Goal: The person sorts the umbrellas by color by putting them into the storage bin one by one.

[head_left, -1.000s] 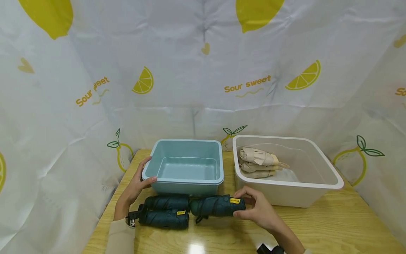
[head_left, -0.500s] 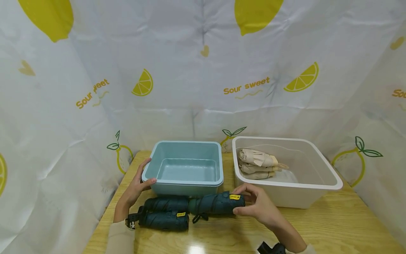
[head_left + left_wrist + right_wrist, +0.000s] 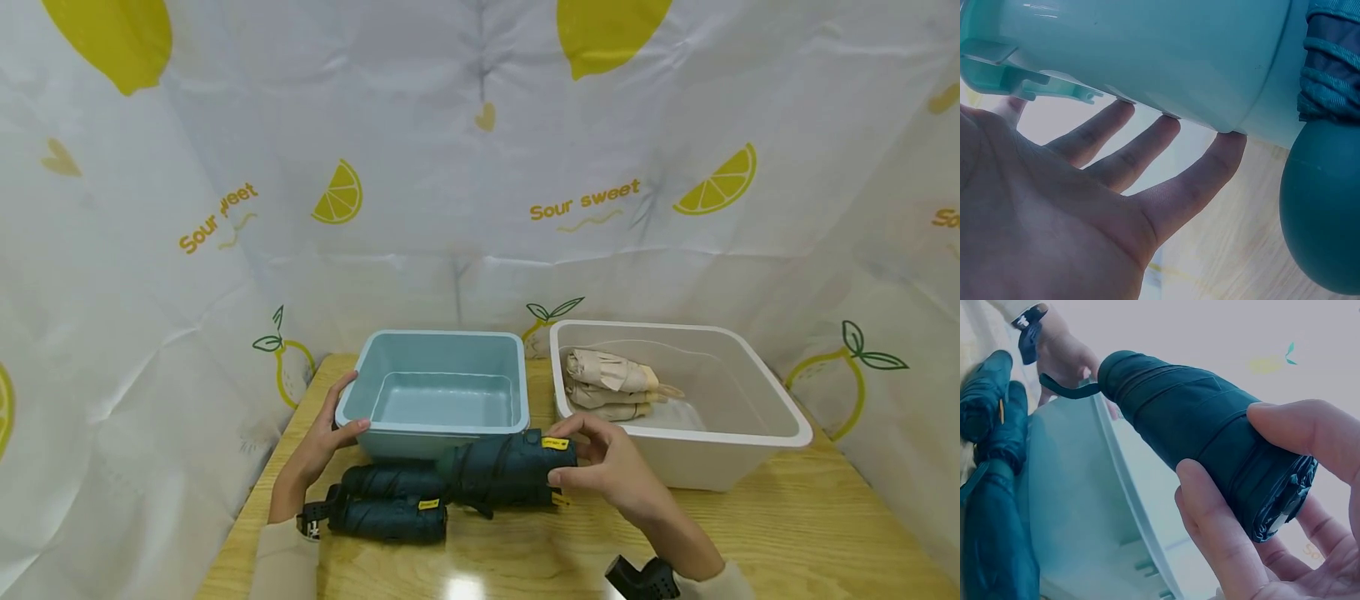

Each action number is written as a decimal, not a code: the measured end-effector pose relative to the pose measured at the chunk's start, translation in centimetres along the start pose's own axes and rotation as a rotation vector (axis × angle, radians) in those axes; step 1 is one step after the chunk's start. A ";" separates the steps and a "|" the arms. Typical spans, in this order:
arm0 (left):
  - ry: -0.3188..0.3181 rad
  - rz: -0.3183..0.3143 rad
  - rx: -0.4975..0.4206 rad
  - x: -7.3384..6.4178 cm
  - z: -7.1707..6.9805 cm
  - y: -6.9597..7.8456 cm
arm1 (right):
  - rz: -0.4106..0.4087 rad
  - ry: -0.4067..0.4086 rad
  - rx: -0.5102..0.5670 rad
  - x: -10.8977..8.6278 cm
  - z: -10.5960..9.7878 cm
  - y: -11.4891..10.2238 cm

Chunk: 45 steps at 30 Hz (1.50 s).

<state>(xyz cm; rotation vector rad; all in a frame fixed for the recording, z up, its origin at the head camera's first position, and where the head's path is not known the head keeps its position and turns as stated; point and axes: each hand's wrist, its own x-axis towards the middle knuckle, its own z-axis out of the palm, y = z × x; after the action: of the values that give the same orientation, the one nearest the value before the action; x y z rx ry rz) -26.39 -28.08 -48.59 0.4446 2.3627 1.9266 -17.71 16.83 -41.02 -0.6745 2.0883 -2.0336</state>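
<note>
The right hand (image 3: 618, 471) grasps the right end of a dark umbrella (image 3: 501, 458), held above the desk (image 3: 765, 525) just near of the blue bin (image 3: 431, 428). The left hand (image 3: 318, 446) presses nearly straight fingers against the bin's left side. The step seems to be lifting; the next move likely calls for clearing the near rim.

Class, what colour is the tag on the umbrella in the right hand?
Yellow, with small dark print; the tag shows best in the head view.
</note>
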 end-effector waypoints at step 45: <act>0.001 0.007 -0.013 0.1 -0.1 -0.2 | 0.093 0.050 0.172 7.2 0.7 -4.0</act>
<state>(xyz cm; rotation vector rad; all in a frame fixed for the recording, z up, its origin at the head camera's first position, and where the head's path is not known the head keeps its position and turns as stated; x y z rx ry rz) -26.50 -28.15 -48.77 0.4517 2.3511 1.9436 -22.99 13.32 -35.70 -0.4947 1.9024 -2.1663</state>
